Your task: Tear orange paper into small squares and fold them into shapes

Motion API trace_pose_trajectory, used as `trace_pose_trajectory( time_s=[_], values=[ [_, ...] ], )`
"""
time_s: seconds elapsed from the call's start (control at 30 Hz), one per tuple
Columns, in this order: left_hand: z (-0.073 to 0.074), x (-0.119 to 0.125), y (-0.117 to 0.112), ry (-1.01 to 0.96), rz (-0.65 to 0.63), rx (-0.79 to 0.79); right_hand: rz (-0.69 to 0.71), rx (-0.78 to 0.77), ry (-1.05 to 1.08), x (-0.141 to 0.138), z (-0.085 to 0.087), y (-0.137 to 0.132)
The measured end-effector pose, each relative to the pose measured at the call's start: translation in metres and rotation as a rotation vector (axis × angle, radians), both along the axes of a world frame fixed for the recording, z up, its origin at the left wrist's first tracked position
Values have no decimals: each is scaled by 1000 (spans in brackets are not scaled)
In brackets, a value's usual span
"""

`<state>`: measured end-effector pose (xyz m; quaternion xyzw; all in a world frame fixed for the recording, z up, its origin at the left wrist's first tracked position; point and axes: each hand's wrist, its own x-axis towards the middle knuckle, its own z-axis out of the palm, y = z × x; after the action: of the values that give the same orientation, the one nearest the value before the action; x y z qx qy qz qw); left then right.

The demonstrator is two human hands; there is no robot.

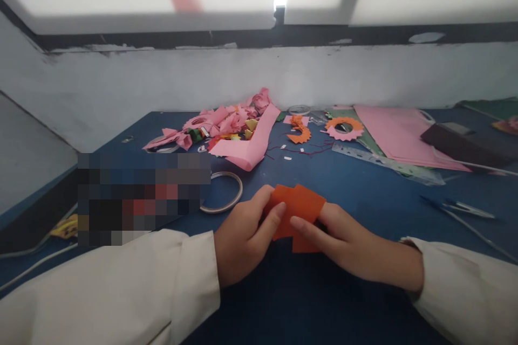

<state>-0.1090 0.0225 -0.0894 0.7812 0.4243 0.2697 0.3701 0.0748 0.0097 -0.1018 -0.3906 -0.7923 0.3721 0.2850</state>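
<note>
Several overlapping pieces of orange paper [297, 207] are held between my two hands, just above the blue table. My left hand [246, 240] pinches their left side, with the thumb lying on the front face. On the right side, my right hand [343, 234] grips them with its thumb in front and its fingers behind. One orange piece hangs lower, below my right thumb. The fingers behind the paper are mostly hidden.
Beyond my hands lie a pink paper strip [246, 151], a heap of pink scraps [222, 121], an orange-and-pink paper ring [343, 128] and a clear ruler [360, 153]. A metal ring [238, 194] is near my left hand. Scissors [471, 208] and pink sheets [404, 137] lie to the right.
</note>
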Motion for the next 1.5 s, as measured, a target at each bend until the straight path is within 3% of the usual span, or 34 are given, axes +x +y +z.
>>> trace_pose_trajectory(
  time_s=[0.13, 0.33, 0.57, 0.77, 0.97, 1.2, 1.3, 1.5],
  values=[
    [0, 0, -1, 20, 22, -3, -3, -1, -3, -1, -3, 2],
    [1, 0, 1, 285, 141, 102, -212, -203, 188, 2, -2, 6],
    [0, -1, -1, 327, 153, 116, -293, -67, 117, 11, -6, 22],
    [2, -2, -5, 335, 58, 148, -240, 46, -21, 24, -10, 38],
    [0, 1, 0, 244, 191, 151, -193, 160, -42, 22, -11, 33],
    [-7, -1, 6, 188, -5, 210, -28, 243, -33, 13, -11, 19],
    [-8, 0, 7, 173, -8, 253, -43, 168, 26, 11, -9, 17],
    [-5, -1, 8, 145, 156, 162, -42, -14, 155, 12, -10, 16]
  ],
)
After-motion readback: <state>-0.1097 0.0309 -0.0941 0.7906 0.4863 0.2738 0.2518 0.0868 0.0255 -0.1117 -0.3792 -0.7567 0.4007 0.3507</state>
